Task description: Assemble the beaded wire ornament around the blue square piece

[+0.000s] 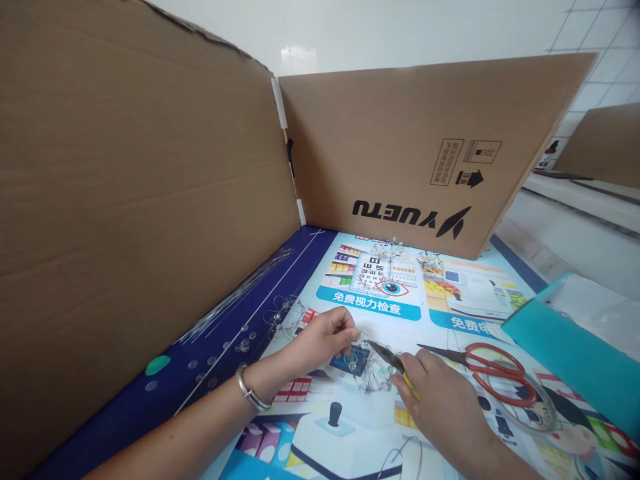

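Now the hands are close together: the left hand point(320, 340) pinches one beaded wire shape point(373, 373), and the right hand point(440, 400) grips one pair of pliers point(387, 355).

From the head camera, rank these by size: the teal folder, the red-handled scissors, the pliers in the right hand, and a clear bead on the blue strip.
Largest to smallest:
1. teal folder
2. red-handled scissors
3. pliers
4. clear bead

The right hand hides part of the pliers, so ranking them below the scissors is unsure.
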`<action>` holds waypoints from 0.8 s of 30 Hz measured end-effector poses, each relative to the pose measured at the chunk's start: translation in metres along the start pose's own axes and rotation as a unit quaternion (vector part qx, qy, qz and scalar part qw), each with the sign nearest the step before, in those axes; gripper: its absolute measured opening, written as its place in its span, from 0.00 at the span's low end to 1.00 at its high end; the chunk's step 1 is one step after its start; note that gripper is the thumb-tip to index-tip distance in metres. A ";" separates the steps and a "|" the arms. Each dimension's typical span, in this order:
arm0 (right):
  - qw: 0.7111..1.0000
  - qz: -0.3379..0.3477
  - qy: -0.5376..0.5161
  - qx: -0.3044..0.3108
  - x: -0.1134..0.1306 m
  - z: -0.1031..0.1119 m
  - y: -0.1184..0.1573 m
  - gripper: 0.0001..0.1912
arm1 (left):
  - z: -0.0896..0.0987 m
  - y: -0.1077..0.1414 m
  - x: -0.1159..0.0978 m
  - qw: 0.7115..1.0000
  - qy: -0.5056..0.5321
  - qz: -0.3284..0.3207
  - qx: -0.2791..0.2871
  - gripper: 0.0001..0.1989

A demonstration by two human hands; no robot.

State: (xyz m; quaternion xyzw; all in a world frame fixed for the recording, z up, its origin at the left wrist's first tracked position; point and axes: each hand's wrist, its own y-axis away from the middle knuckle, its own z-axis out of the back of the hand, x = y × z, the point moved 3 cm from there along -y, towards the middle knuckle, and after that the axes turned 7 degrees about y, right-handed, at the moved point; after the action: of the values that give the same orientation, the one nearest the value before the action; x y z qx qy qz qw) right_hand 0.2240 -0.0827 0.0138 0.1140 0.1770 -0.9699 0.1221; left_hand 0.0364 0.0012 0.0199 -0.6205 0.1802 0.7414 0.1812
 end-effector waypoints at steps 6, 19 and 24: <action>1.000 -0.009 0.005 0.020 -0.001 -0.001 0.000 0.09 | 0.002 -0.001 0.003 1.000 -0.001 -0.009 0.003 0.08; 1.000 -0.015 -0.009 0.009 -0.005 -0.001 -0.001 0.10 | 0.000 0.000 0.003 0.999 -0.039 -0.003 -0.015 0.06; 0.999 -0.011 -0.024 0.018 -0.006 0.000 -0.001 0.12 | 0.000 0.000 0.006 0.997 -0.069 -0.004 -0.015 0.06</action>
State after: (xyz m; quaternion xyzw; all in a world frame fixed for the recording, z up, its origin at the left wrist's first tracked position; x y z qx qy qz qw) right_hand 0.2297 -0.0809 0.0157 0.0906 0.1576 -0.9768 0.1132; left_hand 0.0356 0.0009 0.0144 -0.5709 0.1539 0.7846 0.1865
